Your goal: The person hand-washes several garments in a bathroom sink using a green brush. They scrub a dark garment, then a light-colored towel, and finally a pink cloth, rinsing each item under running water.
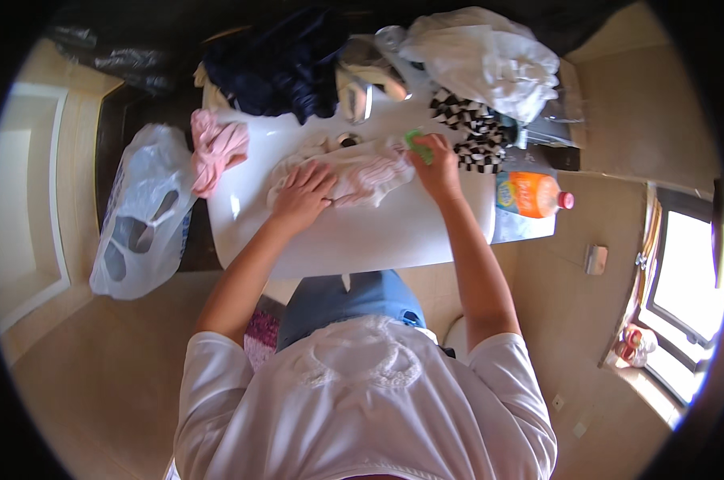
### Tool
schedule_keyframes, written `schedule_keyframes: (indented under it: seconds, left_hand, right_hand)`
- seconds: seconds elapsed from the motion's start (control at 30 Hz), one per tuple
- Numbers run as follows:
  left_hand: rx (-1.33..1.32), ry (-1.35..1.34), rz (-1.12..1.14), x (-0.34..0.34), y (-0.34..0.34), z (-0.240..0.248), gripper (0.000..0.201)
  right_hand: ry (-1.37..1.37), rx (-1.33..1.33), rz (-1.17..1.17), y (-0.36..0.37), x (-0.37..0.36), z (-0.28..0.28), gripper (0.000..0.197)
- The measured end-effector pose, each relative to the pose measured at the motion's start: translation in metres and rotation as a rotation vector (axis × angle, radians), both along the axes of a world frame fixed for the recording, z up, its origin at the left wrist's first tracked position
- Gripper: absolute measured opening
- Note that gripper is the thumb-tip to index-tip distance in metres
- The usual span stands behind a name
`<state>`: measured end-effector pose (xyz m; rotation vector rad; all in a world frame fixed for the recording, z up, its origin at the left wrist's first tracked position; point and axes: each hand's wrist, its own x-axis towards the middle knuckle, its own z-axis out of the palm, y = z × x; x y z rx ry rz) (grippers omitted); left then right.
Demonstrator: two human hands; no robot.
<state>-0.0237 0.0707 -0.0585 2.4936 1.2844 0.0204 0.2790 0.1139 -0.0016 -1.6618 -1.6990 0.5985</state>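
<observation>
In the white sink [354,244] lies a crumpled pale pink-and-white striped garment [366,178], spread across the basin. My left hand [302,192] rests flat on its left part, palm down, with the fingers stretched out. At the garment's right end my right hand [437,164] grips a small bright green piece [416,146], which may be soap or a scrubber; I cannot tell which. The fingers hide part of it, and it appears to touch the cloth. Behind the garment, the chrome faucet [360,104] stands over the basin.
Dark blue clothing [274,68] and white clothing [486,60] are heaped at the back. A black-and-white checked cloth [478,132] hangs at the right rim, pink cloth [216,148] at the left. Beside the sink are a plastic bag [142,208] and an orange bottle [532,194].
</observation>
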Motion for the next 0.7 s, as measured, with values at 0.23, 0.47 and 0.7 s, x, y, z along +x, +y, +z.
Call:
schedule_keyframes:
  seconds: [0.23,0.47,0.7]
  left_hand:
    - [0.027,0.1,0.027,-0.012,-0.025,0.007,0.052]
    - [-0.246,0.036,0.095,-0.01,-0.021,0.022,0.051]
    - [-0.268,0.041,0.117,-0.003,-0.021,0.011,0.046]
  right_hand:
    - [-0.112,0.203,0.296,-0.017,-0.098,-0.036,0.029]
    - [-0.514,0.192,0.316,-0.001,-0.056,-0.115,0.021]
    - [-0.237,0.18,0.42,-0.044,-0.127,-0.088,0.024]
